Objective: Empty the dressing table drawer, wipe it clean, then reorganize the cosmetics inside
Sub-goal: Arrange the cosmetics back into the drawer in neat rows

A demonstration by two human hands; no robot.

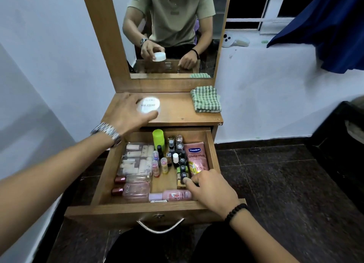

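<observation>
The wooden drawer (213,156) is pulled out and full of cosmetics. My left hand (126,113) holds a round white jar (148,105) just above the dressing table top (177,113). My right hand (210,186) reaches into the drawer's right front and touches a small dark-capped bottle (184,177). A pink Vaseline tube (197,158) lies along the right wall. A green-capped bottle (158,138) stands at the back. Clear cases of pale tubes (136,158) fill the left side, with pink bottles (136,191) in front.
A folded green checked cloth (205,99) lies on the right of the table top. The mirror (173,30) behind reflects a person and both hands. A white wall is at the left, dark floor tiles and a black cabinet (342,144) at the right.
</observation>
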